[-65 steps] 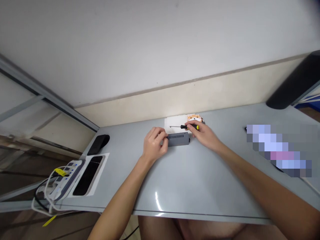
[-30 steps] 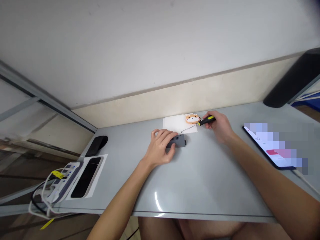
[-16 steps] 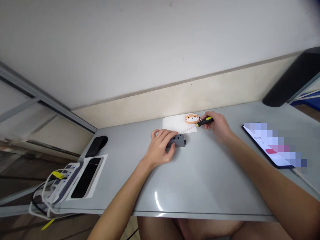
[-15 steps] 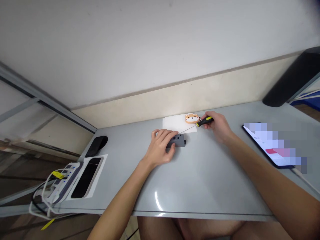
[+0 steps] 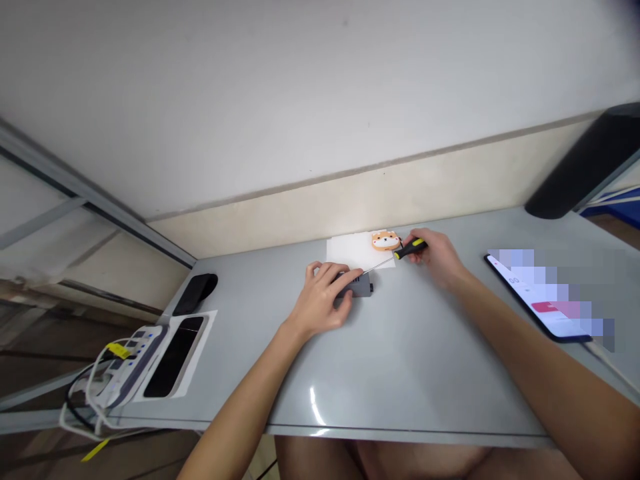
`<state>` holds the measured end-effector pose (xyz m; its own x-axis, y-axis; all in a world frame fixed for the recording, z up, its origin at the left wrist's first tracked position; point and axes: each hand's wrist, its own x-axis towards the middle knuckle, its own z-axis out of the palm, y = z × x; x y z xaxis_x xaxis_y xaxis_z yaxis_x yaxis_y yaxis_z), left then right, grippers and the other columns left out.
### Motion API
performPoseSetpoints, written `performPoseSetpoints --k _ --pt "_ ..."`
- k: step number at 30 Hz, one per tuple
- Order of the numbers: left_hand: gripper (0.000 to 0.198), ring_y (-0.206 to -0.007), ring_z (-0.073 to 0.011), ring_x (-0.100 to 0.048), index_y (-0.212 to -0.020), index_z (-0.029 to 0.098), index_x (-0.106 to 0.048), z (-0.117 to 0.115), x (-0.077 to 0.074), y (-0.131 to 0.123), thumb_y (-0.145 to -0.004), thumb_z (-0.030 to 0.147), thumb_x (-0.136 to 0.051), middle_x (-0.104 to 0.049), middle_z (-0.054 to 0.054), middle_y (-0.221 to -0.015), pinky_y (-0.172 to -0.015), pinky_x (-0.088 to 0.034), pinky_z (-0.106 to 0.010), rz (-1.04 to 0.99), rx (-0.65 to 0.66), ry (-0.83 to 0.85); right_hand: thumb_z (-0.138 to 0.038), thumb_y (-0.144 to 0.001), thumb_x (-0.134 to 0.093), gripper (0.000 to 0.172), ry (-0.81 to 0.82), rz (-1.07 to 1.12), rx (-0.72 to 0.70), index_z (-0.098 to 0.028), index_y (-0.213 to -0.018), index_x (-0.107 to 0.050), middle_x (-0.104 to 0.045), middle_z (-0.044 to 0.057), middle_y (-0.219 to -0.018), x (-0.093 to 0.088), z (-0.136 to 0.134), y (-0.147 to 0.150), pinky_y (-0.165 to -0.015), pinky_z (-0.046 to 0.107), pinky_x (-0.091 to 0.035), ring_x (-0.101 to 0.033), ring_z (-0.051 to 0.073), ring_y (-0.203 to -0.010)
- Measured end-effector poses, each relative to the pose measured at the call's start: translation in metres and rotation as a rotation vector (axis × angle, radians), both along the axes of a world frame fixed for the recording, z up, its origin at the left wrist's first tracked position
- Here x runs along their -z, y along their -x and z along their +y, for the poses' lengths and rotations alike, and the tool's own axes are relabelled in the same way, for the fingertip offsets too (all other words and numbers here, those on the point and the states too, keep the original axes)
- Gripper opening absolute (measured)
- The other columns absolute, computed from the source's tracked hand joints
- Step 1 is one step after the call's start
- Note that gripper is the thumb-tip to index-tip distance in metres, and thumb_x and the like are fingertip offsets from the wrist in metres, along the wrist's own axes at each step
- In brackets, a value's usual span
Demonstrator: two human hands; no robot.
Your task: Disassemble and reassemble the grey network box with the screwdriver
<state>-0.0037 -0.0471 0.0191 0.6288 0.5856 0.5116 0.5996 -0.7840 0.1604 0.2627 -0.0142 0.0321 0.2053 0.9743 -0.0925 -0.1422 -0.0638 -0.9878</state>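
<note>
A small dark grey vented box (image 5: 359, 286) lies on the grey table (image 5: 400, 360) near the wall. My left hand (image 5: 325, 300) covers most of it, fingers wrapped over its top. My right hand (image 5: 434, 257) is closed on a screwdriver (image 5: 400, 254) with a black and yellow handle. Its thin shaft slants down to the left and its tip meets the box's top right part. Behind them lie a white sheet of paper (image 5: 350, 249) and a small orange dog-faced item (image 5: 385, 241).
A phone with a lit screen (image 5: 537, 300) lies at the right. At the left are a black phone on white paper (image 5: 175, 347), a black pouch (image 5: 196, 292) and a white power strip with cables (image 5: 120, 367). A black cylinder (image 5: 585, 167) leans at the far right.
My right hand lifted the screwdriver off the paper, swung out to the right and set its tip on the box. My left hand slid from the box's left end to over its top.
</note>
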Motion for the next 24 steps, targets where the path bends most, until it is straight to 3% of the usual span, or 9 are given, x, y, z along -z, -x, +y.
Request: performPoseSetpoints --k 6,14,24 --pt "0.040 -0.098 -0.0240 -0.065 -0.132 0.021 -0.066 0.000 -0.004 0.001 -0.097 0.015 -0.049 -0.072 -0.009 -0.110 -0.097 -0.040 -0.045 0.042 0.017 -0.084 -0.035 -0.076 -0.065 0.025 -0.024 0.015 0.042 -0.020 -0.055 -0.063 -0.057 0.003 -0.052 0.000 0.002 -0.006 -0.050 0.030 -0.035 -0.048 0.013 -0.044" --pt "0.042 -0.095 -0.0248 -0.062 -0.137 0.021 -0.065 0.002 0.002 0.001 -0.098 0.016 -0.048 -0.069 -0.011 -0.110 -0.082 -0.051 -0.040 0.068 0.044 -0.045 -0.038 -0.071 -0.068 0.021 -0.074 0.079 0.075 -0.022 -0.060 -0.059 -0.056 0.001 -0.052 0.004 0.007 -0.014 -0.046 0.030 -0.038 -0.049 0.013 -0.044" --pt "0.046 -0.098 -0.0246 -0.063 -0.146 0.026 -0.058 -0.004 0.002 -0.004 -0.102 0.017 -0.046 -0.067 -0.011 -0.117 -0.084 -0.053 -0.040 0.139 0.044 -0.040 -0.035 -0.072 -0.066 0.018 -0.084 0.120 0.149 -0.023 -0.061 -0.057 -0.056 0.001 -0.053 0.002 0.006 -0.012 -0.046 0.030 -0.039 -0.048 0.014 -0.044"
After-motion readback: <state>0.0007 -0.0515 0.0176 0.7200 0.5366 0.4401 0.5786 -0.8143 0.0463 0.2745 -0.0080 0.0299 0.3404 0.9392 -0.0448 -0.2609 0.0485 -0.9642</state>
